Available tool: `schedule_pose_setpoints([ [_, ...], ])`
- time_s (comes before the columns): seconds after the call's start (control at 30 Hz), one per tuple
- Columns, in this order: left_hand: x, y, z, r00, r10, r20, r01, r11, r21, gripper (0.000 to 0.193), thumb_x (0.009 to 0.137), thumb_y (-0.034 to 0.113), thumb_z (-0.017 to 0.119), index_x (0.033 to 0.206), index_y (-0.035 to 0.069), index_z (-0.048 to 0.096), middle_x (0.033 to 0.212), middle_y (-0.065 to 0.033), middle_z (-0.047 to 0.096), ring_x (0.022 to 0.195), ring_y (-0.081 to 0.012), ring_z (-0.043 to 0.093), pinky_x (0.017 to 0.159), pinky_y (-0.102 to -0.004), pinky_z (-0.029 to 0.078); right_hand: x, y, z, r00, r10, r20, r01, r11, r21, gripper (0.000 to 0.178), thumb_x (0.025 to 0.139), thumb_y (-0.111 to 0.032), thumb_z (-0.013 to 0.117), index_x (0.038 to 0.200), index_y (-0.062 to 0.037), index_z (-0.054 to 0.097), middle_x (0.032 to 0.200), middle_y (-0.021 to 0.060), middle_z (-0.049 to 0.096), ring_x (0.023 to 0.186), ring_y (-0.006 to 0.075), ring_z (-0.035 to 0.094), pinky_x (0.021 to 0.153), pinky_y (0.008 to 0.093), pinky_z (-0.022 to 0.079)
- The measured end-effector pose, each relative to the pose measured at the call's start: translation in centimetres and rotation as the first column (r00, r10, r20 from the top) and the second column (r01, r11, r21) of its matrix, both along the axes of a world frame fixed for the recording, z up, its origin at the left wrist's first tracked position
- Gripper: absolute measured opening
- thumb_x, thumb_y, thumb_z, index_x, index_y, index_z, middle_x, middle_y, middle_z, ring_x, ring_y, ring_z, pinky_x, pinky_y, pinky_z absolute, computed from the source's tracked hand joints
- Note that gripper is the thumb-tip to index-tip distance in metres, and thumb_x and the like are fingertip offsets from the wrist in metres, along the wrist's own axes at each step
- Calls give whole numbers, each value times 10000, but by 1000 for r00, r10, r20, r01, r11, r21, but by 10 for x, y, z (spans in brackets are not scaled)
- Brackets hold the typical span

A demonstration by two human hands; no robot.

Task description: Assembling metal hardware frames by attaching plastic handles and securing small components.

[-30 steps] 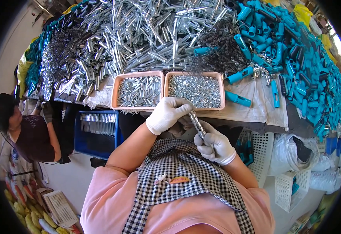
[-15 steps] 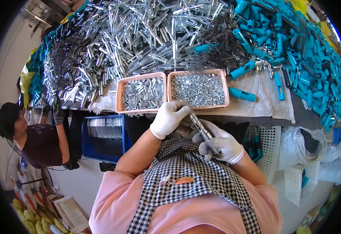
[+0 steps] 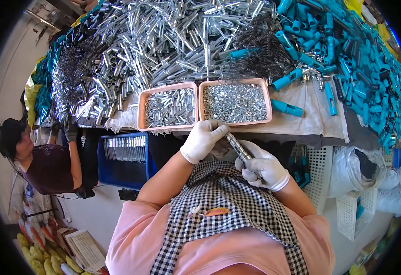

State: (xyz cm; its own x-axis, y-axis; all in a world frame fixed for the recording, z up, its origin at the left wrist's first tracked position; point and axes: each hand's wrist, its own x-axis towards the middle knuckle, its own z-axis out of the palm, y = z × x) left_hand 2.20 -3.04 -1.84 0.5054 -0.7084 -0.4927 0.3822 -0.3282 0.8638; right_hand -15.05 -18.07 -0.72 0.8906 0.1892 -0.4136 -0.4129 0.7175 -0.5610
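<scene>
Both hands wear white gloves with grey fingertips and meet in front of the table edge. My right hand (image 3: 265, 168) is wrapped round a shiny metal tube (image 3: 238, 147), which slants from upper left to lower right. At the tube's upper end my left hand (image 3: 205, 141) pinches with thumb and forefinger; whether a small part sits between them is too small to tell. Just beyond stand two pink trays: the left tray (image 3: 141, 110) holds small metal pins (image 3: 170, 107), the right tray (image 3: 268, 103) small shiny metal pieces (image 3: 233, 101).
Behind the trays lie heaps of metal tubes (image 3: 163, 41), dark springs (image 3: 267, 50) and teal plastic sleeves (image 3: 358, 87). A blue crate (image 3: 122, 182) with metal rods stands below the table at left, near a co-worker (image 3: 44, 160). White baskets (image 3: 319, 172) stand at right.
The fingers of my right hand have closed further round the tube. My left hand stays at its upper end. The whole view has shifted slightly.
</scene>
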Motion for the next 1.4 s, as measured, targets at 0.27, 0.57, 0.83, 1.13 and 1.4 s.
schedule_pose_setpoints([
  [0.27,2,10,0,997,-44,69,52,992,-114,287,992,217,593,1000,-64,648,896,-84,688,789,-135,651,735,-276,544,-7,-3,-17,1000,-8,-9,10,968,250,747,855,-37,514,1541,-98,227,958,110,565,535,100,440,417,207,353],
  [0.57,0,3,-13,998,-32,51,40,987,-158,241,999,209,583,1026,-26,629,804,-73,679,625,-124,668,539,-247,572,0,-2,-19,999,-21,39,22,1000,-14,626,866,-86,566,1435,-9,319,1140,169,567,838,225,661,676,347,597],
  [0.83,5,6,-10,961,-19,277,53,992,-114,272,987,261,594,1038,0,655,740,-59,664,583,-121,641,451,-243,509,9,7,-15,995,-97,-29,98,993,64,577,865,-63,546,1411,-26,363,1005,128,562,648,152,553,506,262,466],
  [1.13,-3,17,-12,960,-15,279,40,995,-87,285,932,291,685,983,10,697,740,-1,641,649,-75,592,591,-263,521,0,7,-39,989,-68,-130,103,954,281,619,799,-16,522,1393,-161,423,978,127,607,523,122,410,407,230,336],
  [1.4,3,23,-15,982,60,181,-38,992,-124,247,930,278,683,932,31,683,651,1,608,521,-85,552,443,-253,449,12,16,-30,988,-95,-126,120,972,204,601,814,-47,564,1389,-140,412,939,114,587,478,90,379,369,216,309],
])
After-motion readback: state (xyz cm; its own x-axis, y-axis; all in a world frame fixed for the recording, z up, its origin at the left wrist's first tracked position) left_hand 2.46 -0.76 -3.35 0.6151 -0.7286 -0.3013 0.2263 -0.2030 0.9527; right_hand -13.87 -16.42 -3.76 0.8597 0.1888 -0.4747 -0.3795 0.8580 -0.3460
